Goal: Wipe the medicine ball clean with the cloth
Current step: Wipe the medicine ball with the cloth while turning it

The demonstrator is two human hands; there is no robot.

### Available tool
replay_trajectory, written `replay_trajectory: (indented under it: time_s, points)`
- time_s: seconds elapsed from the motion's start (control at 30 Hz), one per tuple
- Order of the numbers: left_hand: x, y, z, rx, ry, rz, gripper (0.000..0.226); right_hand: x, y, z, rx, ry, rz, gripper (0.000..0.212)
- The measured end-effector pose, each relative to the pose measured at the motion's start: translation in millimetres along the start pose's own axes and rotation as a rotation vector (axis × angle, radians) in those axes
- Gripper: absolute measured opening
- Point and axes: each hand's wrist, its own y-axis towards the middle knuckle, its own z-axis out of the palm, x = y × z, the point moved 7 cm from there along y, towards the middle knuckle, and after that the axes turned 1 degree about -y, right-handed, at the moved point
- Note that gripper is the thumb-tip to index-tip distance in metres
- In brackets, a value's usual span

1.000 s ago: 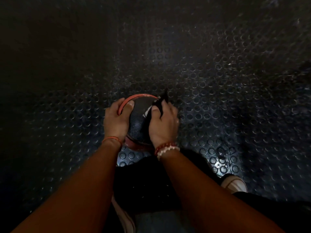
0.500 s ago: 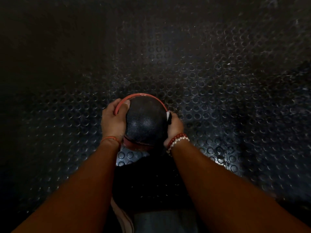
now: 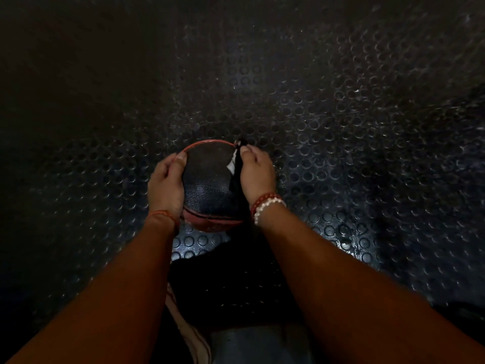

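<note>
I watch the left hand (image 3: 165, 185) clasp the medicine ball (image 3: 210, 187); right hand (image 3: 256, 173) grips the cloth (image 3: 235, 170) against its right side; wiping perhaps half done.

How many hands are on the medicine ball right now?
2: the left hand holds the medicine ball on its left side; the right hand holds the cloth against its right side.

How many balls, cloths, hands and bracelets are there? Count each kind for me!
medicine ball: 1
cloth: 1
hands: 2 (left hand, right hand)
bracelets: 3 (orange band, red beads, white beads)
Total: 7
</note>
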Motion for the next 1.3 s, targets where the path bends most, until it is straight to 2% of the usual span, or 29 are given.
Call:
replay_trajectory:
  time_s: [0.07,0.13,0.2,0.27,0.37,0.47,0.57,0.63,0.67,0.77,0.83,0.93,1.0,1.1,1.17,1.2,1.3]
  points:
    - [-1.8,-0.6,-0.1,-0.001,-0.007,0.006,0.026,-9.7,8.4,1.3,0.078,0.139,0.111,0.034]
    - [-2.9,-2.1,-0.3,0.002,-0.011,0.001,0.025,-36.7,3.8,0.0,0.083,0.340,0.375,0.032]
    - [-3.4,-1.9,-2.2,-0.001,-0.015,-0.005,0.021,-65.5,-16.3,4.1,0.045,0.590,0.646,0.030]
    - [-3.9,-0.5,-4.4,-0.005,-0.003,-0.002,0.018,-80.1,-36.6,9.6,-0.062,0.720,0.717,0.029]
    - [-4.8,2.3,-5.8,-0.013,0.019,-0.002,0.025,-84.5,-58.4,16.8,-0.236,0.780,0.678,0.025]
    - [-7.4,2.3,-5.2,-0.027,0.018,-0.010,0.028,-76.6,-62.5,19.6,-0.305,0.572,0.507,0.029]
    - [-4.1,2.3,-6.1,-0.041,0.004,-0.017,0.026,-48.1,-63.5,11.0,-0.289,0.288,0.302,0.046]
    - [-4.5,-0.5,-7.3,-0.048,0.020,-0.013,0.027,-19.0,-55.7,3.3,-0.229,0.110,0.047,0.050]
    - [-4.7,-1.1,-7.5,-0.051,0.021,-0.014,0.028,-8.7,-48.3,1.9,-0.186,0.039,-0.020,0.048]
    - [-2.0,-0.3,-7.5,-0.050,0.009,-0.029,0.029,-6.7,-14.5,6.7,-0.023,-0.007,0.049,0.043]
    - [2.7,1.2,-9.8,-0.053,0.013,-0.045,0.030,-13.2,0.5,4.6,0.011,0.154,0.143,0.038]
    - [5.8,0.7,-11.8,-0.054,0.016,-0.059,0.039,-45.7,-6.7,-0.7,0.020,0.435,0.432,0.027]
    - [6.0,1.1,-12.7,-0.064,0.017,-0.062,0.039,-72.4,-25.7,6.1,-0.021,0.476,0.558,0.031]
    - [5.3,1.1,-12.1,-0.064,0.024,-0.064,0.040,-102.8,-51.5,26.1,-0.170,0.683,0.696,0.043]
    - [4.1,0.5,-11.1,-0.061,0.020,-0.056,0.040,-99.9,-61.7,32.1,-0.252,0.762,0.683,0.038]
    - [2.5,-0.3,-10.0,-0.058,0.017,-0.053,0.040,-90.5,-64.9,26.7,-0.280,0.723,0.614,0.039]
    - [-0.2,0.2,-8.4,-0.059,0.031,-0.030,0.040,-58.3,-75.9,11.4,-0.310,0.308,0.353,0.055]
